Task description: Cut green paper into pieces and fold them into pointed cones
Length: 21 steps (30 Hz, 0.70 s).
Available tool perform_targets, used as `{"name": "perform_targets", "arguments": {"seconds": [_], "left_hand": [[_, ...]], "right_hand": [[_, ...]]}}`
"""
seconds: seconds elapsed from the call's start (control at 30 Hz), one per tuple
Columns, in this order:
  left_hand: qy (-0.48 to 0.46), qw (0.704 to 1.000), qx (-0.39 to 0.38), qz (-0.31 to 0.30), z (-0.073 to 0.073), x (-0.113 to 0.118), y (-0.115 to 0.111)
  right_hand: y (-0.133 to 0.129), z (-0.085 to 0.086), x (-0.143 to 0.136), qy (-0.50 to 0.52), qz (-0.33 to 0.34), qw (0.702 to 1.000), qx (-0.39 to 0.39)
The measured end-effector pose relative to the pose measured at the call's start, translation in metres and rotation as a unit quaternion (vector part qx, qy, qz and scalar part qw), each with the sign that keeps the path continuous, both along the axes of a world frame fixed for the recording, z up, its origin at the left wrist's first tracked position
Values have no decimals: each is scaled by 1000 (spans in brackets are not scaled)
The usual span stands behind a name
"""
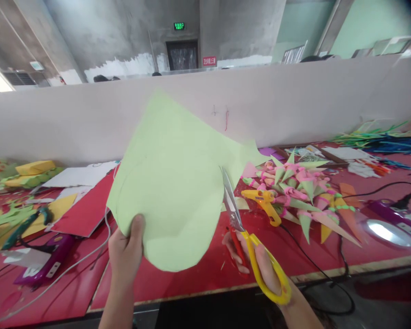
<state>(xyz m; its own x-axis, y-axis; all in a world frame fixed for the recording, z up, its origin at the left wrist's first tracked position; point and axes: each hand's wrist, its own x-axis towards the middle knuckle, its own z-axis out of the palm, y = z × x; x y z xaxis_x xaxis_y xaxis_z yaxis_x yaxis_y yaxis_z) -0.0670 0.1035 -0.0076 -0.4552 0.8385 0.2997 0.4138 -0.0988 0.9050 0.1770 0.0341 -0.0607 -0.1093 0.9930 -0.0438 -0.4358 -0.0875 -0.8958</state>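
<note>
My left hand (127, 249) pinches the lower left edge of a large light green paper sheet (171, 192), thumb on the near face. The sheet is held up over the red table, and its lower part has a rounded cut edge. A faint curved line shows on its left side. My right hand (256, 260) grips yellow-handled scissors (248, 237), fingers through the loops. Their blades (230, 198) stand partly apart at the sheet's right edge, where the cut meets the paper. Behind my right hand lies a red-handled tool (238, 251), partly hidden by the fingers.
Right of the scissors, a yellow glue gun (265, 203) lies beside a pile of pink and green paper cones (301, 183). Purple power strips (50, 262) sit at both sides. Red card (85, 205) and green-handled pliers (23, 228) lie left. A pale partition (71, 123) stands behind.
</note>
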Motion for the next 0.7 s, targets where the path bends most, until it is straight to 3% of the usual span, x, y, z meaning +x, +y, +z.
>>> {"name": "perform_targets", "arguments": {"seconds": [0.7], "left_hand": [[-33,999,-24,-13,-4,-7,4]], "right_hand": [[-2,10,-5,-51,-40,997,-42]]}}
